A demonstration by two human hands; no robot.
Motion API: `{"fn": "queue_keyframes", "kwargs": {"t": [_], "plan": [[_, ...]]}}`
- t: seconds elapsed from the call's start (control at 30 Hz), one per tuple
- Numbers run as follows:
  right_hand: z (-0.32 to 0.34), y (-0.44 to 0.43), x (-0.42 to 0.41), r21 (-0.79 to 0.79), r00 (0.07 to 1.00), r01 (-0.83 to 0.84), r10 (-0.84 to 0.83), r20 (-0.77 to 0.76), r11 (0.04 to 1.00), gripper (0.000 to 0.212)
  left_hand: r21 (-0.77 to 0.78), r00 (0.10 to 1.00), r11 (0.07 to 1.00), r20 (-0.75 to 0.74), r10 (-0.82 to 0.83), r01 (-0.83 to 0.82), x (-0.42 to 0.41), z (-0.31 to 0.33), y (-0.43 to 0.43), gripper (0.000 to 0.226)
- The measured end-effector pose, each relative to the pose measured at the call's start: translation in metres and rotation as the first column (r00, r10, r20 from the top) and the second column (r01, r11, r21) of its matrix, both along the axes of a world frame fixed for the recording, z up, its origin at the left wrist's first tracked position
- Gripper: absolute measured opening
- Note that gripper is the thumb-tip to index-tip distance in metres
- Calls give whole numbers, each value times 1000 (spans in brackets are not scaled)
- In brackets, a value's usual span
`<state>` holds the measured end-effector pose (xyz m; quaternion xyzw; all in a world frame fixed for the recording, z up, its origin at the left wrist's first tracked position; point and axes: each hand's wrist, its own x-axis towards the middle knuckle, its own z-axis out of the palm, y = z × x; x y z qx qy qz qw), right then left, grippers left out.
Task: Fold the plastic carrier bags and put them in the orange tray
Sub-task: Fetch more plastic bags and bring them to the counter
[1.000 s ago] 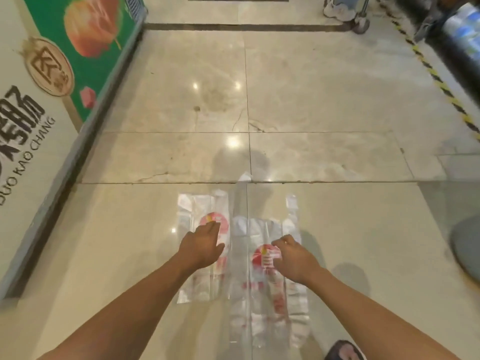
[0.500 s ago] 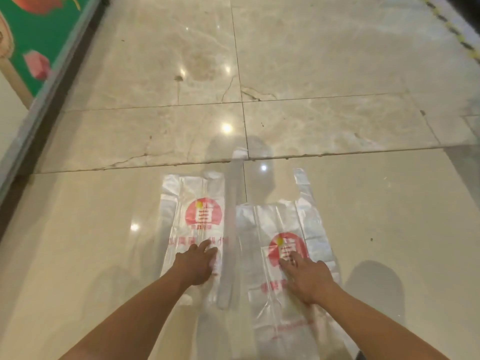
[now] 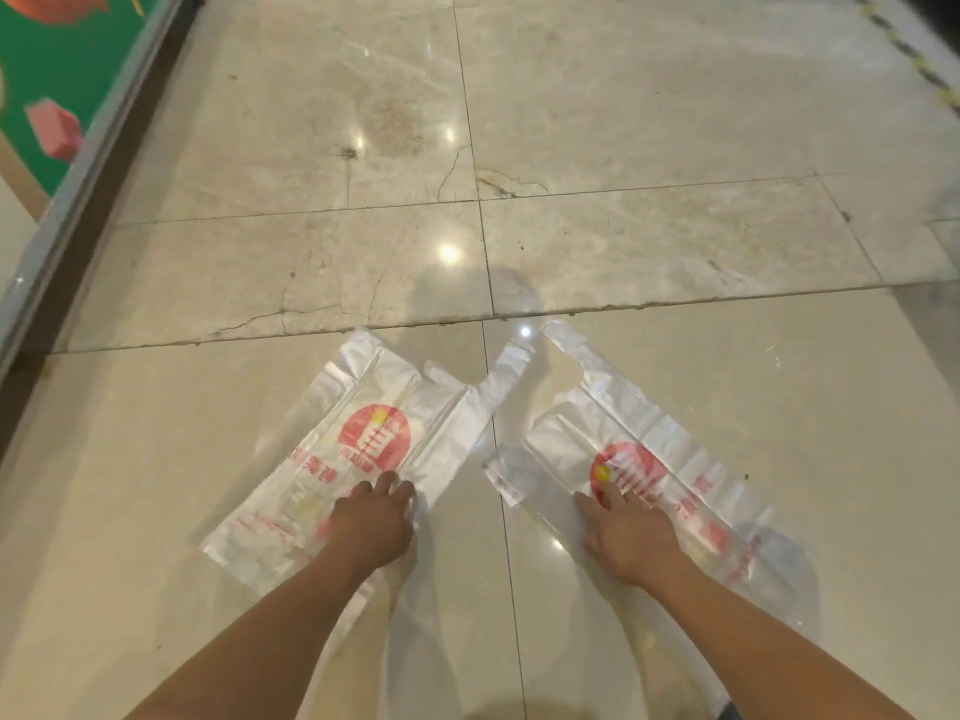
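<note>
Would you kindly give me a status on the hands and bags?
Left hand flat, pressing left bag; right hand flat, pressing right bag. Both bags spread on floor, unfolded. Orange tray not in view; nothing blocking.

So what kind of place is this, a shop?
Probably a shop or mall walkway, though I can't be sure. The floor is shiny stone tiles, a big green advert board runs along the left, and striped warning tape marks the far right.

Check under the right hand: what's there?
The right hand presses flat on the right carrier bag, fingertips reaching its red logo. Print beneath the palm is covered.
</note>
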<state>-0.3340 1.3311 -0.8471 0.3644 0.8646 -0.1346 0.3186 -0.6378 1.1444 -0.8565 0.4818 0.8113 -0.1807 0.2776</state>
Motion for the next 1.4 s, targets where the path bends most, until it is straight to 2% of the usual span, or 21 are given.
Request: {"fn": "queue_keyframes", "kwargs": {"t": [0.1,0.17,0.23,0.3,0.37,0.4,0.47,0.57,0.63,0.7,0.8,0.93,1.03,1.2,1.27,1.4], "plan": [[1,8,10,70,999,50,-51,9,996,43,-89,993,994,-105,51,-61,-13,4,-2,39],[5,18,14,91,981,152,-161,106,984,43,-128,981,981,-149,127,-147,-21,4,-5,44],[9,26,12,136,948,236,-258,184,962,44,-101,973,978,-166,163,-181,-22,5,-1,51],[6,25,5,159,967,217,-234,100,963,40,20,991,996,-107,85,-83,-15,5,8,51],[-3,18,-3,113,987,157,-154,-35,981,35,155,998,987,34,-55,50,-1,0,18,48],[-10,13,-6,61,988,138,-133,-74,989,37,176,990,979,79,-114,98,6,-4,20,48],[-22,9,-5,-37,984,141,-144,-107,989,47,142,984,976,54,-172,163,16,-8,22,48],[-25,16,9,-162,945,227,-257,-201,960,62,60,993,994,-79,-86,91,21,-6,20,42],[-23,20,19,-108,916,233,-255,-310,967,62,92,989,994,-136,-52,65,23,-7,20,35],[-16,15,23,-14,923,172,-166,-347,985,63,213,994,973,-86,-69,86,26,-12,22,32],[-16,0,26,-89,962,32,-55,-268,996,68,317,989,938,15,-150,138,34,-23,27,45],[-25,-12,28,-60,962,59,-73,-262,996,50,243,998,970,62,-22,6,47,-27,38,66],[-28,-14,24,-31,945,150,-152,-290,988,35,207,1000,978,22,-5,0,51,-30,41,67],[-24,1,27,-163,849,317,-356,-390,934,18,246,999,968,29,37,-43,46,-31,49,43],[-18,5,25,-186,753,443,-477,-453,877,4,220,998,975,45,33,-42,46,-29,51,39],[-13,15,21,-272,531,621,-650,-545,735,32,176,991,977,84,109,-122,45,-23,55,25]]}}
